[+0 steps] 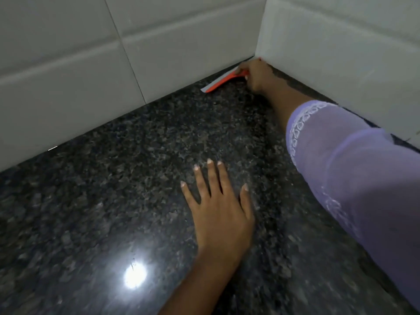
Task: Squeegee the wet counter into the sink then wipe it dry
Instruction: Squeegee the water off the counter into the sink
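Observation:
A dark speckled granite counter [113,201] fills the view and runs into a corner of white tiled walls. My right hand [255,75] reaches into that far corner and is shut on an orange squeegee [223,81]. The squeegee's pale blade lies on the counter along the foot of the back wall. My left hand [218,205] rests flat on the counter in the middle, fingers spread, holding nothing. My right arm wears a lilac sleeve with white lace trim. No sink is in view.
White tiled walls [91,64] close the counter at the back and on the right [341,53]. A bright lamp reflection [134,275] shines on the counter near the front left.

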